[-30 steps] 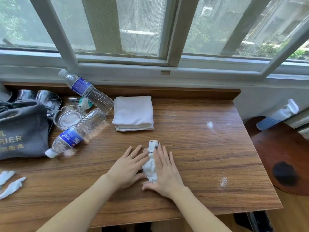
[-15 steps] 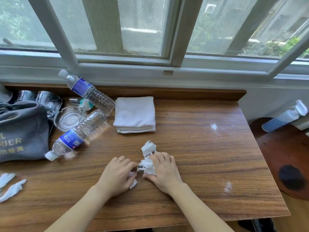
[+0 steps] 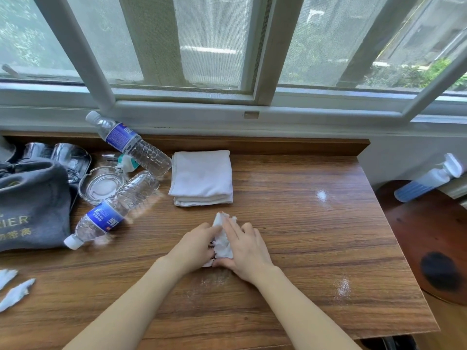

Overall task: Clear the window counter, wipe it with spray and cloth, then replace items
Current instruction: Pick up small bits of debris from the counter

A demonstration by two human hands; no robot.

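Observation:
A crumpled white tissue point(image 3: 223, 242) lies on the wooden window counter point(image 3: 303, 236), squeezed between my two hands. My left hand point(image 3: 193, 246) has its fingers curled against the tissue's left side. My right hand point(image 3: 246, 250) lies with straight fingers over its right side. A folded white cloth point(image 3: 202, 178) rests just behind my hands. The blue spray bottle point(image 3: 429, 179) lies on a round wooden stool point(image 3: 414, 238) to the right of the counter. White powder specks point(image 3: 342, 287) dot the counter near its front right, and more specks show just in front of my hands.
At the left lie two clear water bottles point(image 3: 131, 144) point(image 3: 113, 213), a glass ashtray point(image 3: 101, 185), a grey bag point(image 3: 30, 210), glasses point(image 3: 63, 154) behind it, and torn tissue scraps point(image 3: 16, 293) near the front edge. The window frame point(image 3: 227, 109) runs along the back.
My hands went from flat beside the tissue to bunching it, and now press it together from both sides, a little farther forward. Powder specks now show where my hands were.

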